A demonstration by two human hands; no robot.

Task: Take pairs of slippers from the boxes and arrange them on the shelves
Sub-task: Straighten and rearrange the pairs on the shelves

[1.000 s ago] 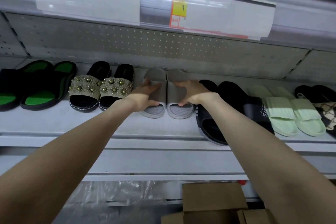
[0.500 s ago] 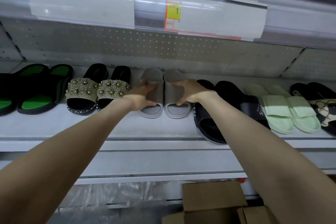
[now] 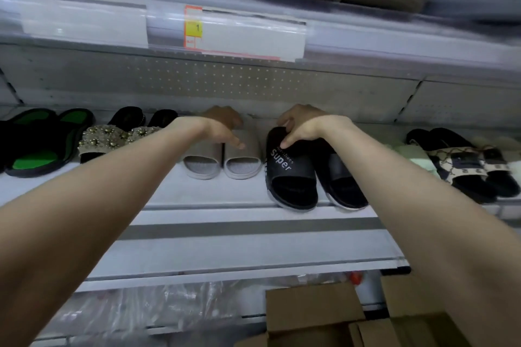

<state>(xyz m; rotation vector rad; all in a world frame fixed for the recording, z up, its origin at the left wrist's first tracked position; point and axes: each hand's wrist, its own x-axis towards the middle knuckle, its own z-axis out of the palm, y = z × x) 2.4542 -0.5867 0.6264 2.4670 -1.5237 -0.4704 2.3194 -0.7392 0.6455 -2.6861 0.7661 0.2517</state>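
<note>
A grey pair of slippers (image 3: 242, 166) stands side by side on the white shelf (image 3: 225, 197), toes toward me. My left hand (image 3: 222, 127) lies over their heels, fingers curled round the back and thumb on the right slipper's strap. Just to the right stands a black pair; its left slipper (image 3: 290, 177) reads "Super". My right hand (image 3: 301, 127) grips the heel end of that slipper, thumb on the strap. The second black slipper (image 3: 341, 183) is partly hidden by my right forearm.
Left of the grey pair stand beaded slippers (image 3: 112, 135) and black-green slippers (image 3: 36, 144). Pale green slippers (image 3: 408, 152) and patterned slippers (image 3: 462, 163) stand on the right. Brown cardboard boxes (image 3: 313, 310) and clear plastic wrap (image 3: 158, 307) lie below. A shelf above carries a price tag (image 3: 193, 27).
My right hand left the grey pair and moved right onto the black "Super" slipper. My left hand shifted to cover both grey heels. The camera moved closer and tilted up.
</note>
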